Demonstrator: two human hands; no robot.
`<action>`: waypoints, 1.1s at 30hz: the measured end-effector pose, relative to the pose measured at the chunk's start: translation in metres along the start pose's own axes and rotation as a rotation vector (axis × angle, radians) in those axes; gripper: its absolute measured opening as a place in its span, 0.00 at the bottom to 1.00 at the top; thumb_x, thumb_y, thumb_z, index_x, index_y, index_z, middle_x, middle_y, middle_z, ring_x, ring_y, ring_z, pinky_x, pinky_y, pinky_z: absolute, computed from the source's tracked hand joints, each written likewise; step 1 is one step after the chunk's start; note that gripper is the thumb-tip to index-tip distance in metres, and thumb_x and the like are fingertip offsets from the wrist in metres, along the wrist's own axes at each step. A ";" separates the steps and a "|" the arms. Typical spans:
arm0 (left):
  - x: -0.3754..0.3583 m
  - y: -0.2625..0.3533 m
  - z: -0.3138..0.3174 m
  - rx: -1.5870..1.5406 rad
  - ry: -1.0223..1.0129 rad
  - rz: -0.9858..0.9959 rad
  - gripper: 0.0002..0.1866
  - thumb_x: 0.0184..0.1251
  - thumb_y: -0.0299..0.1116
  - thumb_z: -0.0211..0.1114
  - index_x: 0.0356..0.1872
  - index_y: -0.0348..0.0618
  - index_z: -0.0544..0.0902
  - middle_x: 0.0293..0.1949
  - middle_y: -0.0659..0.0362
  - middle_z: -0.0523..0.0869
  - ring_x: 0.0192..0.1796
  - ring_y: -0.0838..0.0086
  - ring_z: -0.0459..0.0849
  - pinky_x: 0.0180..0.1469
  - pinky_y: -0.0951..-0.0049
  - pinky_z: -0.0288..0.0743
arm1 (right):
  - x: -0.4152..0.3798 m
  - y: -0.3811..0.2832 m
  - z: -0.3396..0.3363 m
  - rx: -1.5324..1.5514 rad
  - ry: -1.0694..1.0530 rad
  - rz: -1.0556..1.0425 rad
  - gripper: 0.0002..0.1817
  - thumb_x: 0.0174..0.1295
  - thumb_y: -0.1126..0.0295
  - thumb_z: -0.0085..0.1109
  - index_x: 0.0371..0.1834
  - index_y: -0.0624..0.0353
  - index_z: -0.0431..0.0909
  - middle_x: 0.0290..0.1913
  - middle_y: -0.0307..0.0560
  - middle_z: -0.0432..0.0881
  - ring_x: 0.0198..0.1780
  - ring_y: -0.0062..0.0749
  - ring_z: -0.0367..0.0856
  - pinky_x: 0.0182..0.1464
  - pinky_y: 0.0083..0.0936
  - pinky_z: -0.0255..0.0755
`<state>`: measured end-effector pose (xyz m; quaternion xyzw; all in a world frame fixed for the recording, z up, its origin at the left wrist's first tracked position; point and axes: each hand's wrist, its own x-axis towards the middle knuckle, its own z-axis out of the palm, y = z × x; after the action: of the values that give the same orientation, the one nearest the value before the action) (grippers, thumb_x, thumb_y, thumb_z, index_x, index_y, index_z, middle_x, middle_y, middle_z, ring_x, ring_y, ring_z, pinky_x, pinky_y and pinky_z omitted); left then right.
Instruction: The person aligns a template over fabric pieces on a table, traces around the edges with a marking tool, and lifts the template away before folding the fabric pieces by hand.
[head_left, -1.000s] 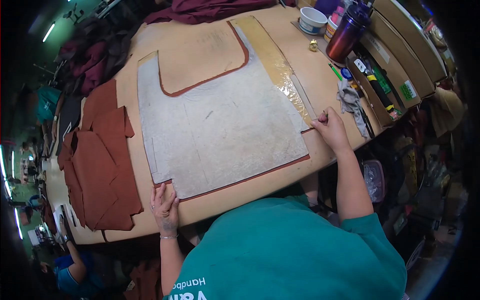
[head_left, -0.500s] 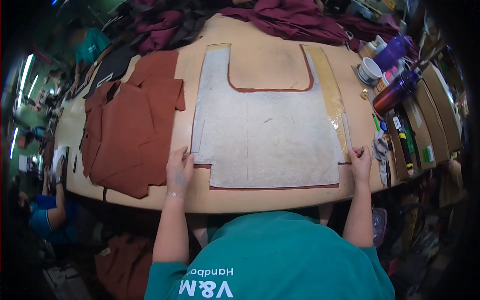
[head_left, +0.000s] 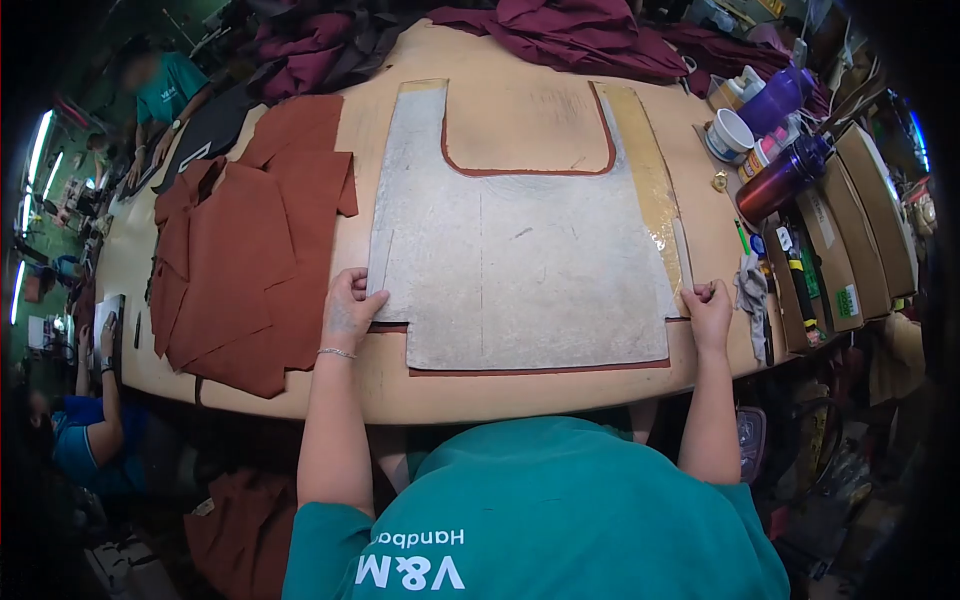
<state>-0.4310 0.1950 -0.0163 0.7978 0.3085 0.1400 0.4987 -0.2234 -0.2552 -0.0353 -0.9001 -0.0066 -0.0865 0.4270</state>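
Observation:
A large grey pattern template (head_left: 545,265) with a U-shaped cut-out at its far side lies flat on the table, its right side covered with yellowish tape. Beneath it, a reddish-brown sheet (head_left: 540,371) shows as a thin border along the near edge and the cut-out. My left hand (head_left: 348,305) pinches the template's left edge near the front corner, thumb on top. At the opposite edge my right hand (head_left: 709,312) has its fingers closed on the template's right side. Whether either hand also grips the sheet below is hidden.
Reddish-brown cut pieces (head_left: 235,260) lie stacked to the left. Maroon fabric (head_left: 570,35) is heaped at the back. On the right stand a white tub (head_left: 729,137), a metallic bottle (head_left: 783,180) and a cardboard box (head_left: 845,235) with tools. Co-workers (head_left: 170,90) are at the left.
The whole view has shifted slightly, so the table things appear a little further left and up. My left thumb now rests further over the template's edge. The template stays in place on the table.

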 end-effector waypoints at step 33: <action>-0.003 0.001 0.002 0.065 -0.001 0.003 0.21 0.47 0.23 0.65 0.44 0.30 0.72 0.36 0.55 0.79 0.33 0.77 0.77 0.38 0.78 0.74 | 0.016 -0.087 -0.110 -0.047 0.299 -0.540 0.06 0.55 0.77 0.56 0.36 0.62 0.72 0.40 0.42 0.75 0.41 0.23 0.72 0.44 0.19 0.68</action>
<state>-0.4316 0.1914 -0.0161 0.8142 0.3113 0.1304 0.4724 -0.2314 -0.2861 0.1022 -0.8527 -0.1808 -0.3284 0.3637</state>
